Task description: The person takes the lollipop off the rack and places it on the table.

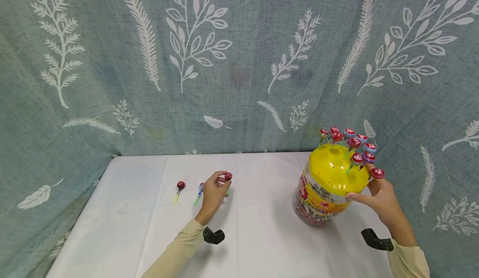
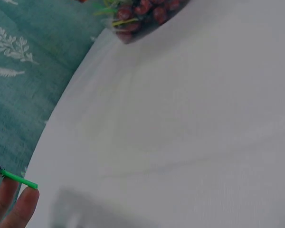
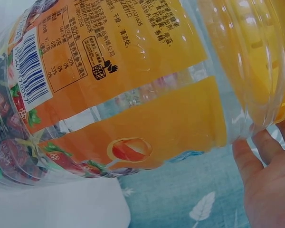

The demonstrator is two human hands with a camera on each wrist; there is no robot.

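Jar [image 1: 322, 198]: right on table [image 1: 262, 228] — lollipops [image 1: 354, 142] in its lid [image 1: 331, 170]
Loose lollipops [image 1: 181, 184]: 2, left of left hand [image 1: 213, 192]
Curtain [image 1: 239, 78]: behind table

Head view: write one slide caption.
The left hand holds a lollipop while the right hand grips a jar with lollipops standing in its yellow lid.

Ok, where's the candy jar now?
In the head view, the jar sits on the right part of the white table, the right hand at its yellow lid.

Curtained tabletop nook, room type unclear: leaf-print cloth [image 1: 243, 45] behind and at sides, white-topped table [image 1: 262, 232] before it.
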